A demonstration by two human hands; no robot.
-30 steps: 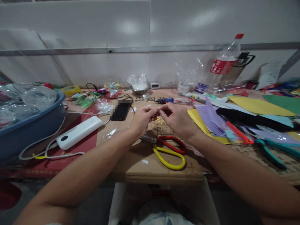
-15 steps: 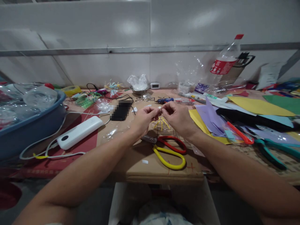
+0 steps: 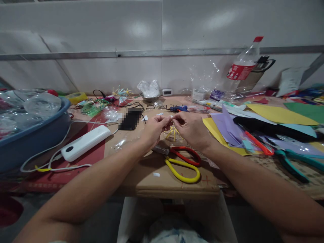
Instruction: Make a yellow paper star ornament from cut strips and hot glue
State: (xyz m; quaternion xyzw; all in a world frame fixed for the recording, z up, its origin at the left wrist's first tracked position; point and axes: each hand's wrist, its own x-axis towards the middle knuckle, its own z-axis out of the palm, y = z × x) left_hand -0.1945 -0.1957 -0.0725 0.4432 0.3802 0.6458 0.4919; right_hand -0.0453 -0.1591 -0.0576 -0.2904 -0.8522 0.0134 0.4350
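Note:
My left hand [image 3: 158,128] and my right hand [image 3: 189,128] meet fingertip to fingertip above the cardboard [image 3: 141,182]. Both are closed in a pinch around something small and whitish, too small to make out. Just beneath the fingers lies a yellow spiky piece [image 3: 173,133], partly covered by my right hand. Scissors [image 3: 183,177] with one red and one yellow handle rest on the cardboard below my hands, their blades partly behind my left wrist. A small white scrap [image 3: 156,174] lies left of the yellow handle.
To the left are a white power bank [image 3: 86,143] with cables, a black phone [image 3: 129,119] and a blue basin [image 3: 32,135]. Coloured sheets [image 3: 227,125], green-handled pliers [image 3: 291,163] and a bottle [image 3: 241,65] stand or lie right. A blue tool [image 3: 178,108] lies behind my hands.
My right hand has shifted slightly left, its fingers closer to my left fingertips. The objects on the table stay where they were.

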